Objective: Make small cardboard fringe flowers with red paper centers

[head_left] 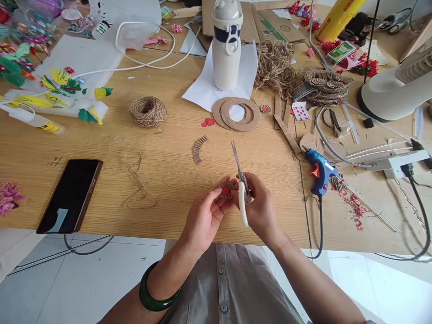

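My left hand pinches a small round corrugated-cardboard piece with a red centre between thumb and fingers. My right hand grips white-handled scissors, blades closed and pointing up and away, just right of the round piece. Both hands hover over the near edge of the wooden table. A green bangle sits on my left wrist.
A curved corrugated strip, cardboard rings, a twine ball and loose twine lie ahead. A phone lies left, a blue glue gun right. A white bottle, jute tangle and fan base stand behind.
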Available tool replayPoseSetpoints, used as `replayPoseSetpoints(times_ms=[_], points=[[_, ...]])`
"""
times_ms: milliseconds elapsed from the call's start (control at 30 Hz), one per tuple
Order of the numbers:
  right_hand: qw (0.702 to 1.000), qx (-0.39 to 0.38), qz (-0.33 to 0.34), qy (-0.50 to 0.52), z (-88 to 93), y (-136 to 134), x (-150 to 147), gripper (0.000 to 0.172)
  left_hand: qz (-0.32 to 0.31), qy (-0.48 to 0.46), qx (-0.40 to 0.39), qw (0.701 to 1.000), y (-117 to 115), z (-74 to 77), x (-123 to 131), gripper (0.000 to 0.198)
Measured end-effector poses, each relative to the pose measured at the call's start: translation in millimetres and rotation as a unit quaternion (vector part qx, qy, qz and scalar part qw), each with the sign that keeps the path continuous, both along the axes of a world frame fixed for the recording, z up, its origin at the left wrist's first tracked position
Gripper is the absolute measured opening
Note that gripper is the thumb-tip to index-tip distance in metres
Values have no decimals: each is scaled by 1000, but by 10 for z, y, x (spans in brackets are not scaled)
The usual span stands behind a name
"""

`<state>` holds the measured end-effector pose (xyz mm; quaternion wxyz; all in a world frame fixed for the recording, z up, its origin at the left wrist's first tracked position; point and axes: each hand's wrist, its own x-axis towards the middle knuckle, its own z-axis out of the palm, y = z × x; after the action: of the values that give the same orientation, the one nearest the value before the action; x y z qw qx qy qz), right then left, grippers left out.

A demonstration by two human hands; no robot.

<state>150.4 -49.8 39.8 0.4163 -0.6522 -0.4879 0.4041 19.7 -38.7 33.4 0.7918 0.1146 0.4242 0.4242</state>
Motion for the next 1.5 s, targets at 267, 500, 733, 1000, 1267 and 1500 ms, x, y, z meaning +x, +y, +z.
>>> replayPoseSetpoints(times_ms=[267, 500, 733, 1000, 1267, 1500], points=[[997, -54, 48, -17, 88, 130, 178, 32, -8, 144, 117, 983, 55, -2, -128, 33], [994, -77, 75, -18, 128, 205, 201, 33, -23, 207, 175, 962, 91, 38, -198, 32], [987, -89, 129, -32, 166, 260, 206, 22, -152, 301, 202, 919, 104, -19, -253, 32], [989, -93, 106, 55, 65, 128, 293, 40, -77, 266, 154, 948, 113, -35, -227, 28], [976, -150, 140, 73, 152, -245, 331, 47, -31, 224, 147, 963, 145, -14, -197, 22], [965, -179, 172, 79, 222, -409, 343, 49, -20, 220, 143, 965, 115, 50, -185, 22]])
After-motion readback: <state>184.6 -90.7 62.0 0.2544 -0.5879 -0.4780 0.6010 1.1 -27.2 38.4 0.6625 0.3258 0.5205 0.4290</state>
